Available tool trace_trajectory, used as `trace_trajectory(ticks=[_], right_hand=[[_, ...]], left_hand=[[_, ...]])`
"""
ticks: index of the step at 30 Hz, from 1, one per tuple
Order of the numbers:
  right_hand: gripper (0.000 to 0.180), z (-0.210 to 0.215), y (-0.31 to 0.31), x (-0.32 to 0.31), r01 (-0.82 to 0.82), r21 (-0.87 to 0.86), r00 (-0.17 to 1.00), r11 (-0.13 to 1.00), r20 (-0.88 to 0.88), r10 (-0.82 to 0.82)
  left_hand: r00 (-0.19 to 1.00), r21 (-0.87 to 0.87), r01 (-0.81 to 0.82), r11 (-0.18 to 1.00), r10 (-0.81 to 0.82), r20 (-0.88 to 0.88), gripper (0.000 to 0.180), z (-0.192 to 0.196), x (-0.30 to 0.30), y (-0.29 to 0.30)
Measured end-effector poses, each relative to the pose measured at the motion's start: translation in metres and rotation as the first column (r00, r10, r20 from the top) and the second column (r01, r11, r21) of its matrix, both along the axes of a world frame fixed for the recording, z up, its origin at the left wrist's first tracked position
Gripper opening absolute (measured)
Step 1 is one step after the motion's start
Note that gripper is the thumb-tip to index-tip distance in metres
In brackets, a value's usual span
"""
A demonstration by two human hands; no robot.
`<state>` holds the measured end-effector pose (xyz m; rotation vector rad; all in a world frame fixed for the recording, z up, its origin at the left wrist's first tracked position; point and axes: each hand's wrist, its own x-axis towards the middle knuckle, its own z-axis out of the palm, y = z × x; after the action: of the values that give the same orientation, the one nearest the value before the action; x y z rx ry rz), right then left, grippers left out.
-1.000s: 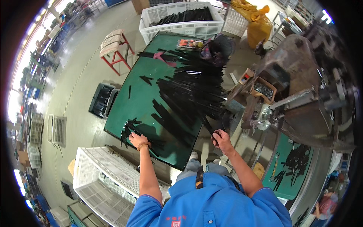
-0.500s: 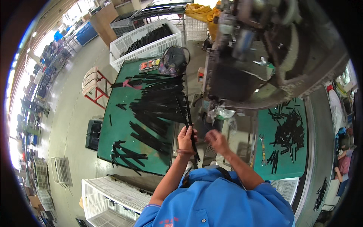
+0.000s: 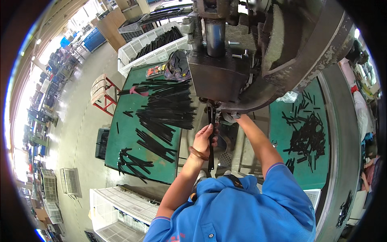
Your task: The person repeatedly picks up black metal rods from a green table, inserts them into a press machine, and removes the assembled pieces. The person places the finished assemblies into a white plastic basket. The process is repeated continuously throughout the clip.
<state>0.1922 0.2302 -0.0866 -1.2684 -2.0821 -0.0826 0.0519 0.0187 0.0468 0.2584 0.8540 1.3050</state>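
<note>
A long flat black metal strip (image 3: 211, 155) runs upright through my left hand (image 3: 204, 140), whose fingers are wrapped round it. The strip's far end reaches under the dark metal head of a press (image 3: 219, 76). Just right of that end, my right hand (image 3: 238, 119) is at the lower edge of the press. The machine and shadow hide most of its fingers, so I cannot see what they hold. To the left, many similar black strips (image 3: 171, 107) are spread across a green-topped table (image 3: 115, 151).
On the right green table (image 3: 278, 121) lies a heap of short black pieces (image 3: 308, 137). A white crate (image 3: 125, 60) of black strips stands beyond the left table, near a dark bag (image 3: 177, 66). Another white crate (image 3: 121, 201) is at lower left. A red-legged stool (image 3: 105, 93) stands further left.
My view has shifted toward the press. The strip in my left hand has moved to the press, its far end now under the head. My right hand has moved forward to the press's lower edge.
</note>
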Motion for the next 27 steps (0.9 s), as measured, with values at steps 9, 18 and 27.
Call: trace_trajectory(ticks=[9,18,27], right_hand=[[0.038,-0.011,0.008,0.033,-0.037,0.020,0.996,0.999,-0.083,0.039],[0.020,0.051,-0.060,0.018,-0.688,-0.355,0.503,0.633,-0.862,0.063],[0.017,0.097,-0.094,-0.029,-0.729,-0.431,0.456,0.532,-0.885,-0.092]], left_hand=[[1.000,-0.006,0.017,1.000,-0.017,0.017,0.025,-0.016,0.007,0.014],[1.000,-0.021,-0.003,1.000,0.004,0.019,0.019,-0.021,0.000,0.019],[0.999,-0.044,0.048,0.998,-0.047,0.024,0.015,-0.043,-0.010,0.021]])
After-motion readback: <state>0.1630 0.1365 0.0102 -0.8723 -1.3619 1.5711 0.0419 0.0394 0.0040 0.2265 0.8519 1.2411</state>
